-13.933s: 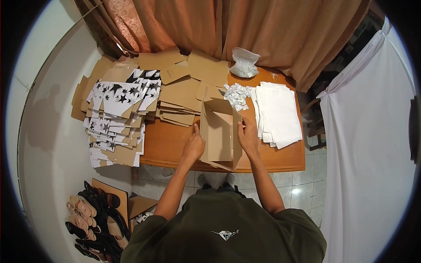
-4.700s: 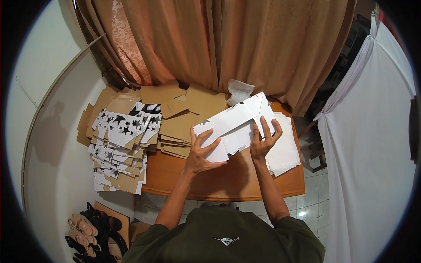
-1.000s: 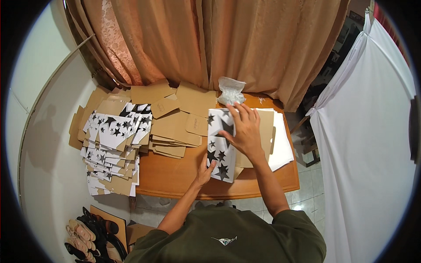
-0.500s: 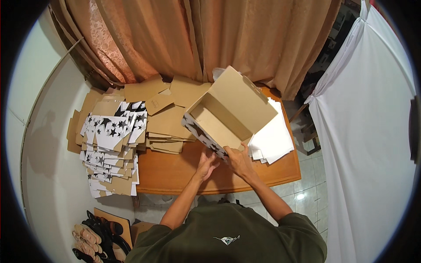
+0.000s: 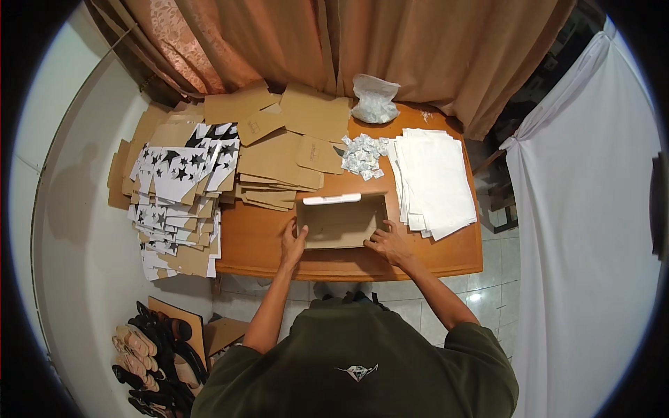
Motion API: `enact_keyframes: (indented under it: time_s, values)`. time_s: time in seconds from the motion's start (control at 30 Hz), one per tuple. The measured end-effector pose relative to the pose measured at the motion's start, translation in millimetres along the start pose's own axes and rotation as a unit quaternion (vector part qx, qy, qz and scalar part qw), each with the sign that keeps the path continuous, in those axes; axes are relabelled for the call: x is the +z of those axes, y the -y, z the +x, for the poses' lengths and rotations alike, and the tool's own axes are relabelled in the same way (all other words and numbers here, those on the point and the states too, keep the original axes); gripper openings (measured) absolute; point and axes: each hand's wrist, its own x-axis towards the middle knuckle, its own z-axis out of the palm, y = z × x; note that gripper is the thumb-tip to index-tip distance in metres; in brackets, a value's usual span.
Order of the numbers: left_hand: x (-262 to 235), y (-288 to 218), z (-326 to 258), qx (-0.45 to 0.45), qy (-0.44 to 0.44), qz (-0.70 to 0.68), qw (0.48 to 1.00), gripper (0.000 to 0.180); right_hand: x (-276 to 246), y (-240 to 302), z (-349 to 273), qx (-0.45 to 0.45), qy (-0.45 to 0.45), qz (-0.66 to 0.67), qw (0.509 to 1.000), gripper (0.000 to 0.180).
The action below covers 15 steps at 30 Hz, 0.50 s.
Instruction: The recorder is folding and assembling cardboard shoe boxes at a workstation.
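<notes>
- Cardboard box (image 5: 341,233) is being gripped by left fingers (image 5: 289,230) on left side, right fingers (image 5: 372,244) on near-right corner.
- Buckling is being risked through uneven squeezing.

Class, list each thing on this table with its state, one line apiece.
Cardboard box: open, left hand and right hand touching its sides
Sachets: loose, heaped
Plastic bag: upright, top flared
Paper sheets: stacked unevenly
Brown cardboard pieces: flat, piled
Star-printed pieces: overlapping, stacked

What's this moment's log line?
rectangular cardboard box, brown inside: open | bare left hand: touching left side | bare right hand: touching right side
</notes>
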Motion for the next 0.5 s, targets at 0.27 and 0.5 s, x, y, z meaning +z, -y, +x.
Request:
enact_keyframes:
  time_s: [0.27,0.5]
  values:
    - [3,34,-6,0.069,-0.034,-0.054,0.996,0.050,3,30,-17,0.275,-0.239,0.134,0.921,0.110]
    - [-4,31,-3,0.025,0.043,-0.036,0.998,0.053,26,22,-15,0.275,-0.115,0.262,0.918,0.124]
